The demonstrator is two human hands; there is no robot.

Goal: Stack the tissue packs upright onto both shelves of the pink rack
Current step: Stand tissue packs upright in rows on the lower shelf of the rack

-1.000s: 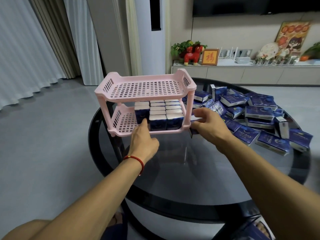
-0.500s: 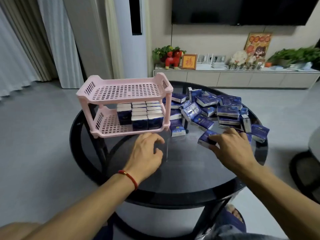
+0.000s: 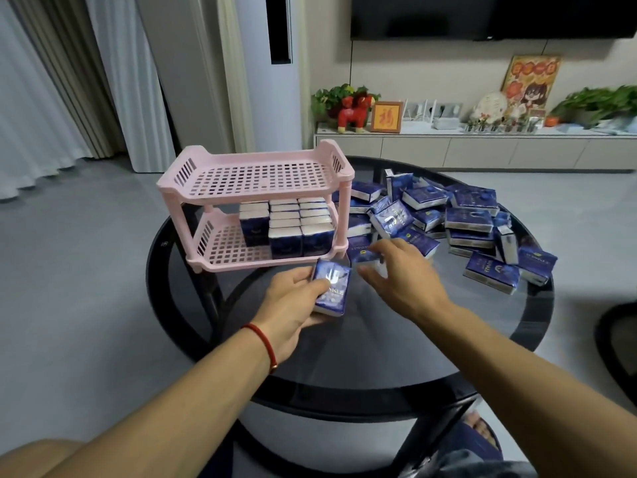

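Observation:
The pink two-shelf rack [image 3: 255, 199] stands on the left of the round table. Its top shelf is bare. Several blue-and-white tissue packs [image 3: 300, 232] stand upright on the right part of its lower shelf. My left hand [image 3: 293, 305] grips one blue tissue pack [image 3: 331, 288] just in front of the rack. My right hand [image 3: 401, 281] hovers beside it with fingers spread, the fingertips over a loose pack [image 3: 360, 254] at the near edge of the pile [image 3: 468, 219].
The black glass table [image 3: 379, 346] has bare glass toward me. A dark chair edge [image 3: 617, 339] shows at the right. A low cabinet [image 3: 482, 150] with ornaments runs along the far wall, with a tall white air conditioner [image 3: 272, 74] behind the rack.
My left hand, bare before, now grips a tissue pack in front of the rack. My right hand has come back from the pile toward the left hand.

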